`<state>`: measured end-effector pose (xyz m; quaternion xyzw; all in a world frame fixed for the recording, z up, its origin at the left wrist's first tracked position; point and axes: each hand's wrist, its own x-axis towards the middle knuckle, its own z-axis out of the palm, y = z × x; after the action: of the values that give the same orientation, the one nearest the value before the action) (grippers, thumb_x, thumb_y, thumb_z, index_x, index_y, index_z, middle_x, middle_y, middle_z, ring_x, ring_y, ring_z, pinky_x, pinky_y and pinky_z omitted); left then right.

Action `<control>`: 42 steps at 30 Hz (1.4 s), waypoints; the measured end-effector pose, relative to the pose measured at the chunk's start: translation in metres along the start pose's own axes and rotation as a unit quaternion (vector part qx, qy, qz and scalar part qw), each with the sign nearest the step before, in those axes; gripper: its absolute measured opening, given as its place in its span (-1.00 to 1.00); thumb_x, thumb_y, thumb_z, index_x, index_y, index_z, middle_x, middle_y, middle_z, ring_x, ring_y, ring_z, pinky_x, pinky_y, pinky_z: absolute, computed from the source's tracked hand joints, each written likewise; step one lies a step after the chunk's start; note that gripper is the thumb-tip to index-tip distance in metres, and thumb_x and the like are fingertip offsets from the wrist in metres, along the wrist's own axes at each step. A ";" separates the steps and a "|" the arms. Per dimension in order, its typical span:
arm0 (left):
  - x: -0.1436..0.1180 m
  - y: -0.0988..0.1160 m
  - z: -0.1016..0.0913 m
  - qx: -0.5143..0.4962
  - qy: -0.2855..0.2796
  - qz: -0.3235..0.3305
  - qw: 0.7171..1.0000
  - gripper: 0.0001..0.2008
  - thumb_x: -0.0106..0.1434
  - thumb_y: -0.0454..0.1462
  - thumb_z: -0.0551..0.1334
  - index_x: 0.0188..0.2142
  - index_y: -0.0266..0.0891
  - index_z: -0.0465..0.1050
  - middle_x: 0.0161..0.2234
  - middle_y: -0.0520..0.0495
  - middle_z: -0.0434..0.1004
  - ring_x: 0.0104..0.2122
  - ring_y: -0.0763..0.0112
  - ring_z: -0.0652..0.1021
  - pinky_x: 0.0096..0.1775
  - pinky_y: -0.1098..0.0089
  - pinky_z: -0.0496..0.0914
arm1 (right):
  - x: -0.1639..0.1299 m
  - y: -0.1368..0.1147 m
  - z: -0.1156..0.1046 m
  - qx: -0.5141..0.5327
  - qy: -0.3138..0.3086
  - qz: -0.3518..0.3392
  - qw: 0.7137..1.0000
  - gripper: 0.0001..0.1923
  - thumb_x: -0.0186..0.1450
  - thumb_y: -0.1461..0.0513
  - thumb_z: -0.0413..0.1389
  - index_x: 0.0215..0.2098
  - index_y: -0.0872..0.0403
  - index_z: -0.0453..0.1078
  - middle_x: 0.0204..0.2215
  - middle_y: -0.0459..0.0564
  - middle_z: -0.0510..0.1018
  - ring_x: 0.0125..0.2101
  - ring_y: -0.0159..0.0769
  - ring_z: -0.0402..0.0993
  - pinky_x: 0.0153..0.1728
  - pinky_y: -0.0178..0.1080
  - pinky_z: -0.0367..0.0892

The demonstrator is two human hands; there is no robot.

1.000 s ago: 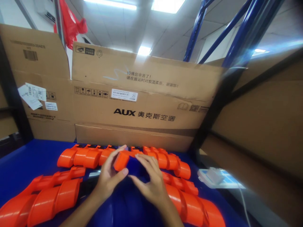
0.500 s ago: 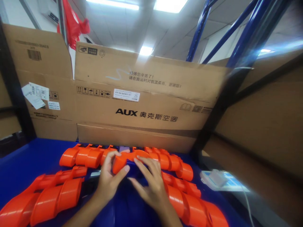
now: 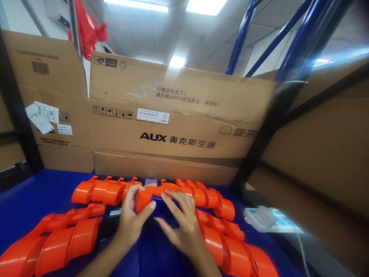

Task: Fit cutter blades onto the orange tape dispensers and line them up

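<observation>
— Location of the orange part (image 3: 145, 197)?
— Between my hands, above the blue surface (image 3: 34, 196). My left hand (image 3: 131, 217) grips its end; my right hand (image 3: 181, 223) rests beside it, fingers extended, palm down.

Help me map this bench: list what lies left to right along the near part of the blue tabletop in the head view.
Nested orange plastic curved shells → left hand → right hand → second row of orange plastic shells → white power strip with cable.

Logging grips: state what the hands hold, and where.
Both hands grip one orange part: left hand wraps its near left end, thumb on the front; right hand rests fingers on the dark piece beside it.
</observation>
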<state>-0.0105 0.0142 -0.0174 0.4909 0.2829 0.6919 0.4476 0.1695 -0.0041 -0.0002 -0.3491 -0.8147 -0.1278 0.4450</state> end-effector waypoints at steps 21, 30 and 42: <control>0.001 -0.012 -0.002 0.018 -0.168 -0.047 0.984 -0.45 0.24 -0.11 0.33 0.20 -0.11 0.35 0.15 -0.23 0.47 0.06 0.03 0.49 0.02 0.18 0.36 | 0.011 0.008 0.008 0.448 0.205 0.446 0.747 -0.53 0.30 -0.12 0.13 -0.17 0.10 0.52 -0.27 0.03 0.67 -0.24 -0.11 0.59 -0.19 -0.15 0.46; -0.005 -0.023 -0.001 0.066 -0.206 -0.082 0.973 -0.37 0.19 -0.16 0.40 0.23 -0.08 0.30 0.05 -0.19 0.50 -0.02 0.11 0.51 -0.01 0.19 0.39 | 0.008 0.019 0.012 0.488 0.159 0.528 0.676 -0.53 0.19 -0.16 0.21 -0.37 0.08 0.51 -0.47 -0.06 0.63 -0.42 -0.20 0.54 -0.34 -0.24 0.39; -0.008 -0.010 0.008 -0.083 -0.256 -0.146 0.952 -0.16 0.20 -0.15 0.38 0.38 0.01 0.03 0.17 -0.26 0.44 -0.14 0.11 0.62 -0.03 0.13 0.44 | 0.003 0.016 0.017 0.394 0.015 0.484 0.781 -0.32 0.25 -0.29 -0.01 -0.31 0.13 0.56 -0.36 0.08 0.67 -0.30 -0.07 0.57 -0.19 -0.18 0.39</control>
<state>0.0010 0.0111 -0.0265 0.5661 0.1695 0.4910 0.6402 0.1686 0.0176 -0.0086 -0.4901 -0.5112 0.4314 0.5589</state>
